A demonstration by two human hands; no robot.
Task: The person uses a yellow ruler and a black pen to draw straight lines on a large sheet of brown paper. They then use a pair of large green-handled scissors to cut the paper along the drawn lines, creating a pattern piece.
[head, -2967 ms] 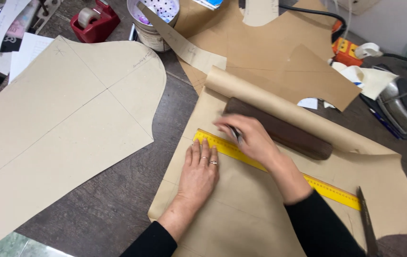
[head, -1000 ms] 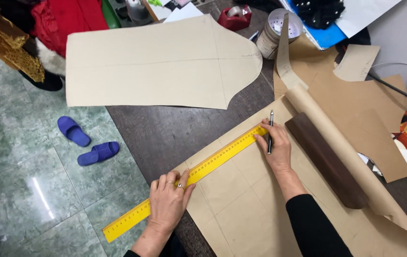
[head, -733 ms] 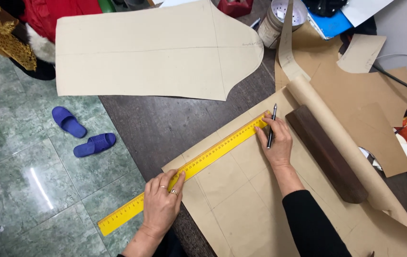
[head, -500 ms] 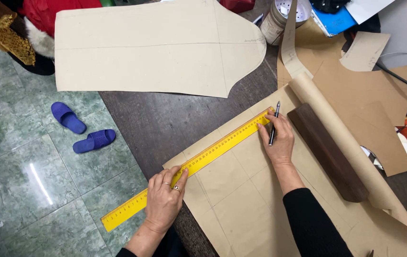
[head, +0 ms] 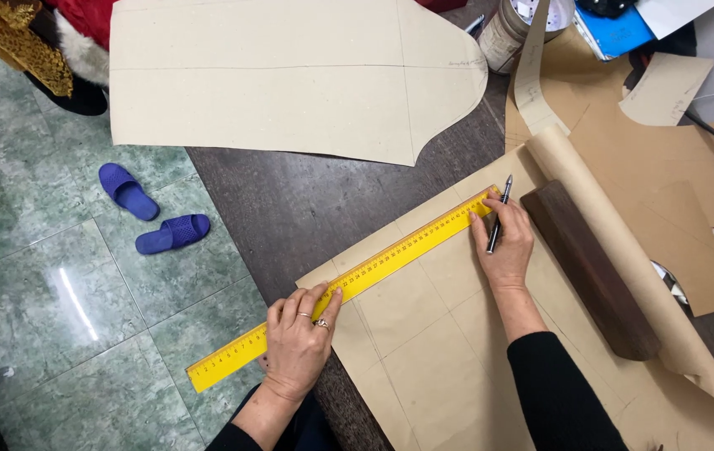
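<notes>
A long yellow ruler (head: 374,267) lies slantwise along the near edge of a sheet of brown pattern paper (head: 449,351) on the dark wooden table (head: 307,200). My left hand (head: 300,338) presses flat on the ruler's lower part, where it juts past the table edge. My right hand (head: 503,242) holds a dark pen (head: 499,215) and rests by the ruler's far end, fingertips on the ruler. A dark wooden block (head: 591,267) weighs down the paper just right of that hand, next to the paper's rolled part (head: 616,242).
A large cut pattern piece (head: 290,75) of pale paper lies across the table's far side. More brown paper pieces (head: 666,150), a round tin (head: 503,33) and blue items sit at the far right. Two blue slippers (head: 148,213) lie on the green tiled floor at left.
Three seconds ago both hands held the ruler farther in on the paper near the block. Since then the ruler sits along the paper's edge; over the last second only the view shifted slightly.
</notes>
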